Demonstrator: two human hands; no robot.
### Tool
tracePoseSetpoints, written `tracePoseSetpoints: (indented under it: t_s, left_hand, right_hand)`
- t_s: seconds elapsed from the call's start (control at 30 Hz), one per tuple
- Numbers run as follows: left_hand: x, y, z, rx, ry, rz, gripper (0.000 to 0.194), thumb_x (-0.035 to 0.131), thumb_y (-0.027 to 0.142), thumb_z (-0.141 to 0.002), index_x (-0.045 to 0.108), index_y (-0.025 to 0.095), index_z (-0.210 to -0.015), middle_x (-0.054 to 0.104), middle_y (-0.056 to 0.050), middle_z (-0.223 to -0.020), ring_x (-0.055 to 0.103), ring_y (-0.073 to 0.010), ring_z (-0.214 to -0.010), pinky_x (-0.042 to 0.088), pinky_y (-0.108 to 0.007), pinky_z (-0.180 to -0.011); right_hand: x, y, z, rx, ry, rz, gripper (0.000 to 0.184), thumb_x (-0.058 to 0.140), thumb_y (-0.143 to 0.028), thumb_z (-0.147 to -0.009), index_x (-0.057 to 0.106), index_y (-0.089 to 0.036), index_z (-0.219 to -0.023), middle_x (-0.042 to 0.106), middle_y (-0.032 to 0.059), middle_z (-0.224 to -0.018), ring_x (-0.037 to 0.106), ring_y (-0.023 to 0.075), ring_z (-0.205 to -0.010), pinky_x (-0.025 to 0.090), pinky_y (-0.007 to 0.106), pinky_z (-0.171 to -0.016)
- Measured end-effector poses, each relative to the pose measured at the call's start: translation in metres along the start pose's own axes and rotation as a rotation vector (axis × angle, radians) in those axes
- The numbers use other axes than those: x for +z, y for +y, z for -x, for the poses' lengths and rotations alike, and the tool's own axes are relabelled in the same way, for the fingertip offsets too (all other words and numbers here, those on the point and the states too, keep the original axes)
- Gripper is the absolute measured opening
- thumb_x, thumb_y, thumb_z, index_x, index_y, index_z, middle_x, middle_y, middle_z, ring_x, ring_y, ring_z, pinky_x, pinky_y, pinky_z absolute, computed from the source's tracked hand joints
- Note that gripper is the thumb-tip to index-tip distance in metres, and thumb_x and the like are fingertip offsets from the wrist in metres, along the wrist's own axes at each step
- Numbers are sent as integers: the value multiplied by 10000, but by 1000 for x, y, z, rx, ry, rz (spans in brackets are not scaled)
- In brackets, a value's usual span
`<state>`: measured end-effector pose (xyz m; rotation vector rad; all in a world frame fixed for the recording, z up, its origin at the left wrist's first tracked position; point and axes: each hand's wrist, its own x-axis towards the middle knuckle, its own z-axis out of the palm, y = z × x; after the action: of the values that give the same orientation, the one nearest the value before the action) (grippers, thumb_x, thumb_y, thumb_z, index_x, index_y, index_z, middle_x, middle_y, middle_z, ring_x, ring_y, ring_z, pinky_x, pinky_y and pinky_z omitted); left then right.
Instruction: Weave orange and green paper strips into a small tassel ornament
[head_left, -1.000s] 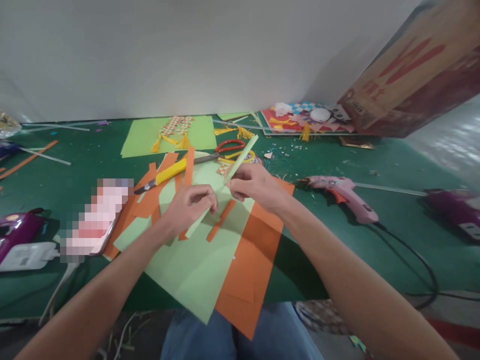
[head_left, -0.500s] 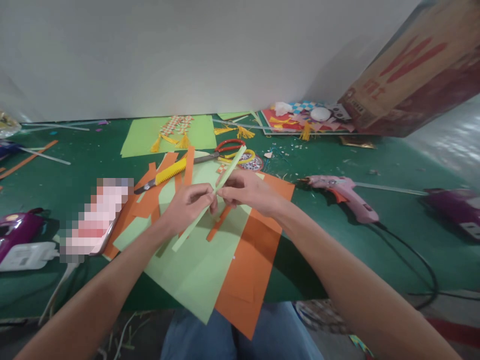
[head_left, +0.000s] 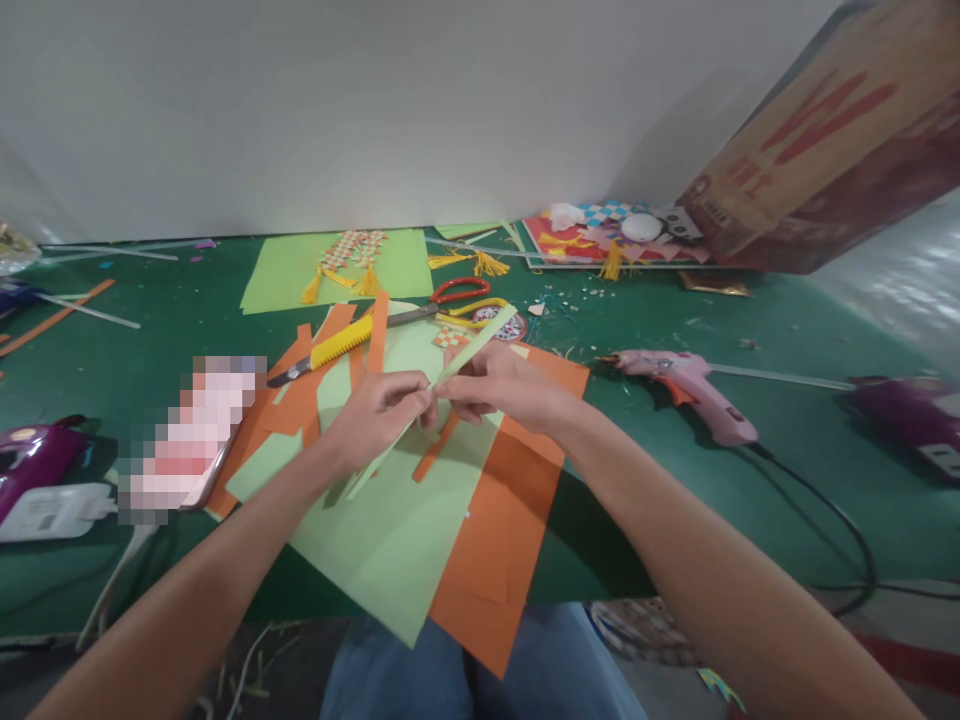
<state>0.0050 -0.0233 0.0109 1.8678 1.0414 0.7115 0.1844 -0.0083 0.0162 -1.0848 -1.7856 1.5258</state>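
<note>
The left hand (head_left: 386, 408) and right hand (head_left: 504, 384) pinch a paper strip (head_left: 480, 345) over sheets (head_left: 397, 550) overhanging the near edge of the tabletop (head_left: 802, 340); scissors (head_left: 411, 315) lie beyond.

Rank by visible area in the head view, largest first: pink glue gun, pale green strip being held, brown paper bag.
1. Brown paper bag, despite cropping
2. Pink glue gun
3. Pale green strip, partly covered

A green table (head_left: 795, 335) carries an orange sheet (head_left: 517, 500) overhanging its front edge. A pink glue gun (head_left: 709, 400) lies at right, a light green sheet (head_left: 279, 275) at back.
</note>
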Motion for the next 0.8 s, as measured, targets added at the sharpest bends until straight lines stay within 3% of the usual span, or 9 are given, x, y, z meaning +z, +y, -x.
tracePoseSetpoints:
  t_s: [0.23,0.4,0.47,0.8]
  left_hand:
    - [1,-2,0,-14,-26,8,243,419,224,-805,531,187,-592,605,10,-616,536,-126,-604,407,-254,-614]
    - [-1,0,1,-56,-19,12,246,417,240,-814,541,183,-609,612,10,-636,546,-134,-633,412,-258,-625]
    - [-2,0,2,-71,-16,17,244,422,241,-812,537,183,-605,615,9,-639,545,-135,-628,415,-262,-624]
    - [-1,1,0,-45,-22,31,249,453,226,-823,552,179,-600,606,21,-629,544,-111,-613,427,-242,-625]
  right_hand:
    - [2,5,-3,3,-20,-96,276,551,-261,-743,495,-177,-487,419,-58,-380,431,71,-373,269,236,-433]
    - [-1,1,-3,19,14,-73,281,668,-322,-704,508,-165,-535,466,-49,-449,470,74,-431,269,228,-445]
    - [-2,1,-3,-6,25,-68,267,681,-359,-708,546,-161,-591,485,-45,-466,456,73,-440,273,227,-447]
    - [-4,1,-2,27,74,32,421,715,-415,-690,523,-149,-427,467,-24,-403,307,39,-399,203,250,-422]
